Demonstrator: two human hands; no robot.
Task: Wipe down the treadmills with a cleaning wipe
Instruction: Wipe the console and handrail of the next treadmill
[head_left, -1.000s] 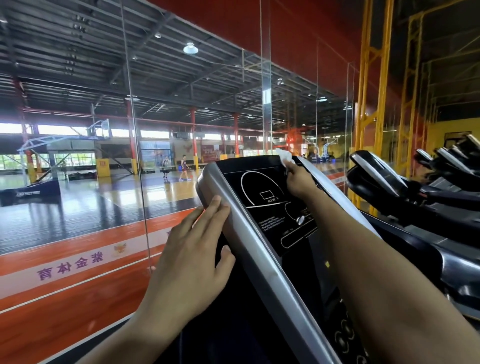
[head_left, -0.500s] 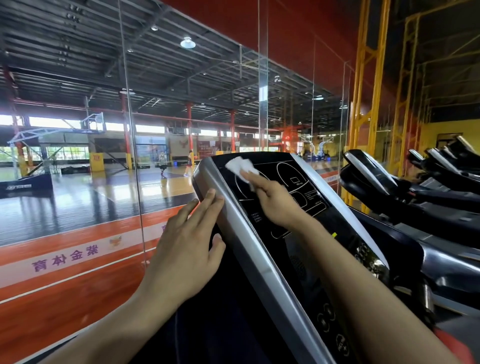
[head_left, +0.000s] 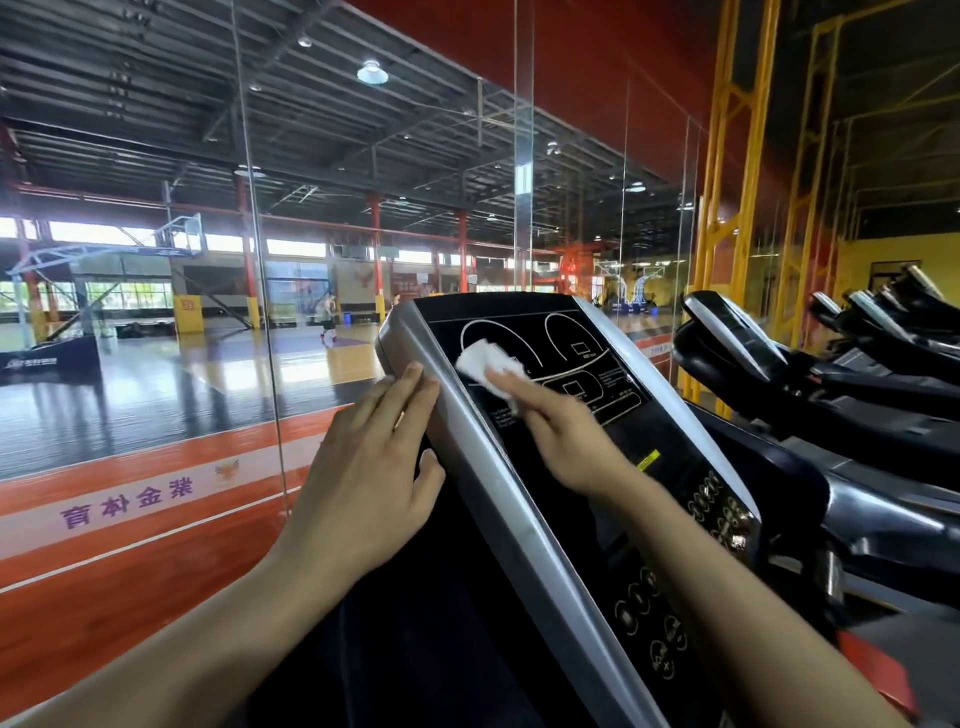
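Here, at the centre of the frame, the right hand (head_left: 563, 436) presses a crumpled white cleaning wipe (head_left: 488, 366) against the glossy black console panel (head_left: 613, 467) of the nearest treadmill, fingers lying over the wipe's lower edge and pinning it flat on the printed white track outline. The left hand (head_left: 363, 478) rests left of centre with fingers straight and close together, their tips on the console's smooth rounded silver side rail (head_left: 498, 499), thumb beside its lower face. More dark treadmill consoles (head_left: 769, 364) line the right of the frame. Clear glass panels (head_left: 156, 312) on the left show a shiny basketball court.
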